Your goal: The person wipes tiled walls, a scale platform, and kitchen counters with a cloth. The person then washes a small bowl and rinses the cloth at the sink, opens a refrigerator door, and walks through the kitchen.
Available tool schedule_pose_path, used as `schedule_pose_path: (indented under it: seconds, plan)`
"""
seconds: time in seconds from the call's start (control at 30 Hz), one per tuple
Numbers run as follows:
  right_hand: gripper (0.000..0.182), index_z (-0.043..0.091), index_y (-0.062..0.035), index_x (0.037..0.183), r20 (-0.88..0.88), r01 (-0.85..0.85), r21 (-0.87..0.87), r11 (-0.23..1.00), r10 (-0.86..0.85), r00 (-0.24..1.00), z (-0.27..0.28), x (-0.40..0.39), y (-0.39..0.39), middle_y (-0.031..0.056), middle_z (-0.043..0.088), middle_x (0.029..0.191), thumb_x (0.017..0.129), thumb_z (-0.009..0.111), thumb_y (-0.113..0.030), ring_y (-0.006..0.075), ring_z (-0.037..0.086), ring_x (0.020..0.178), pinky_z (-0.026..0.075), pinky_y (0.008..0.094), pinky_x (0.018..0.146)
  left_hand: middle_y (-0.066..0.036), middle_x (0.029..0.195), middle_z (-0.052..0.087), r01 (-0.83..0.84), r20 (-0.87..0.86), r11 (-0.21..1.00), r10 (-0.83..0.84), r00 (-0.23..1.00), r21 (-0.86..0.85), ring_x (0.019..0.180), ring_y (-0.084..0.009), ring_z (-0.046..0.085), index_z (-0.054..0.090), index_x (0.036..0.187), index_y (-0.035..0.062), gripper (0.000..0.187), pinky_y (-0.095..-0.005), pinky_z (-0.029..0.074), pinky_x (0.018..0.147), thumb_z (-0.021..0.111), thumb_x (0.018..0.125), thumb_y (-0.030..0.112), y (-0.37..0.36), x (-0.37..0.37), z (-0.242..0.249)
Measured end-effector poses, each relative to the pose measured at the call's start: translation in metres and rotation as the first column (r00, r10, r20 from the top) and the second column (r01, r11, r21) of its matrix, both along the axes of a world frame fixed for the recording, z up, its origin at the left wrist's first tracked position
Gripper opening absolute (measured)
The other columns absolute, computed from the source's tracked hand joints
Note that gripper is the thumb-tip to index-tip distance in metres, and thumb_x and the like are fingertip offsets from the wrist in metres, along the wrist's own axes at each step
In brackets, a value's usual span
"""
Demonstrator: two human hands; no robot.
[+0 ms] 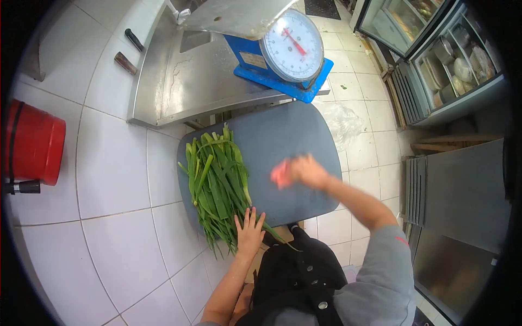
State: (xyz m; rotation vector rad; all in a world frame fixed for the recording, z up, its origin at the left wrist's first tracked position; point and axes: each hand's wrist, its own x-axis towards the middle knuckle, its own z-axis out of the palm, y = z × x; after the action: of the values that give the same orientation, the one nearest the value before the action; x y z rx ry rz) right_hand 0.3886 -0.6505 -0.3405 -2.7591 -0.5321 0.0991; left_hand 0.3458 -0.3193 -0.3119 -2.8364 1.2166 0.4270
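A pile of long green leafy stalks lies on the left part of a grey table. My left hand rests at the lower right end of the pile, fingers spread and touching the leaves. Over the right part of the table is my right hand, blurred by motion, with its fingers closed around a pink-red cloth. The cloth is blurred too, and whether it touches the tabletop is hard to tell.
A blue dial scale stands on a steel counter beyond the table. A red bucket is at the far left. Clear plastic lies right of the table. An open glass-door fridge stands at the upper right.
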Motion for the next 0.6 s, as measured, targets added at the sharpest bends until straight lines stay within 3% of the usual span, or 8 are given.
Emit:
schedule_pose_path:
  seconds: [0.03, 0.1, 0.17, 0.3, 0.43, 0.5, 0.6]
  plan:
    - [0.028, 0.065, -0.0211, 0.112, 0.079, 0.168, 0.003, 0.986, -0.167, 0.983, 0.009, 0.028, -0.02, 0.0039, 0.056, 0.124, 0.085, 0.057, -0.021, 0.0286, 0.049, 0.118, 0.037, 0.0511, 0.095, -0.012, 0.149, 0.034, -0.005, 0.018, 1.0, 0.004, 1.0, 0.027, 0.142, -0.0288, 0.025, 0.044, 0.141, 0.0204, 0.072, -0.063, 0.013, 0.113, 0.073, 0.076, 0.034, -0.003, -0.002, 0.002]
    - [0.035, 0.064, -0.0221, 0.116, 0.272, 0.362, -0.023, 0.932, -0.343, 0.899, -0.028, 0.086, -0.069, 0.0039, 0.054, 0.127, 0.082, 0.06, -0.019, 0.0291, 0.046, 0.12, 0.037, 0.0477, 0.096, -0.011, 0.15, 0.034, -0.019, 0.018, 0.999, 0.018, 1.0, 0.05, 0.142, -0.0287, 0.025, 0.044, 0.141, 0.0203, 0.073, -0.0637, 0.012, 0.113, 0.074, 0.076, 0.033, -0.007, -0.005, 0.002]
    - [0.052, 0.062, -0.0294, 0.122, 0.234, 0.564, -0.03, 0.825, -0.543, 0.807, -0.035, 0.115, -0.096, 0.0036, 0.05, 0.132, 0.074, 0.064, -0.008, 0.0304, 0.045, 0.119, 0.04, 0.0492, 0.089, -0.011, 0.15, 0.033, -0.026, 0.02, 0.997, 0.025, 0.999, 0.069, 0.142, -0.0287, 0.025, 0.044, 0.141, 0.0202, 0.073, -0.0645, 0.011, 0.113, 0.074, 0.075, 0.033, -0.009, -0.005, 0.002]
    - [0.056, 0.062, -0.0325, 0.123, 0.204, 0.594, 0.082, 0.8, -0.597, 0.776, -0.029, 0.082, -0.097, 0.004, 0.049, 0.135, 0.074, 0.064, -0.005, 0.031, 0.045, 0.118, 0.04, 0.0489, 0.089, -0.013, 0.15, 0.033, -0.03, 0.009, 0.999, 0.03, 1.0, 0.032, 0.142, -0.0301, 0.025, 0.042, 0.142, 0.0205, 0.074, -0.066, 0.009, 0.112, 0.074, 0.076, 0.034, -0.003, -0.009, 0.002]
    - [0.046, 0.065, -0.0276, 0.116, 0.182, 0.718, 0.101, 0.689, -0.722, 0.667, -0.022, -0.012, -0.074, 0.0068, 0.051, 0.13, 0.077, 0.06, -0.005, 0.0326, 0.047, 0.115, 0.04, 0.0505, 0.092, -0.013, 0.151, 0.031, -0.006, 0.014, 1.0, 0.006, 1.0, -0.003, 0.142, -0.0302, 0.024, 0.04, 0.143, 0.0218, 0.077, -0.067, 0.008, 0.112, 0.074, 0.076, 0.036, 0.003, -0.008, -0.004]
    - [0.047, 0.063, -0.0253, 0.117, 0.197, 0.715, 0.131, 0.686, -0.725, 0.66, -0.035, -0.061, -0.053, 0.0098, 0.05, 0.131, 0.076, 0.058, -0.003, 0.0357, 0.047, 0.113, 0.04, 0.0515, 0.091, -0.013, 0.151, 0.031, 0.009, 0.033, 1.0, -0.008, 0.999, -0.014, 0.142, -0.0303, 0.023, 0.04, 0.143, 0.0217, 0.077, -0.0678, 0.007, 0.111, 0.074, 0.076, 0.037, 0.005, -0.009, -0.007]
    - [0.052, 0.06, -0.0259, 0.122, 0.113, 0.688, 0.031, 0.725, -0.686, 0.718, -0.028, -0.137, 0.019, 0.0101, 0.049, 0.13, 0.076, 0.058, -0.002, 0.0366, 0.048, 0.11, 0.041, 0.0505, 0.087, -0.013, 0.151, 0.031, 0.026, 0.077, 1.0, -0.025, 0.997, -0.01, 0.143, -0.0297, 0.023, 0.04, 0.143, 0.0225, 0.077, -0.0688, 0.007, 0.111, 0.074, 0.075, 0.038, 0.012, -0.015, -0.014]
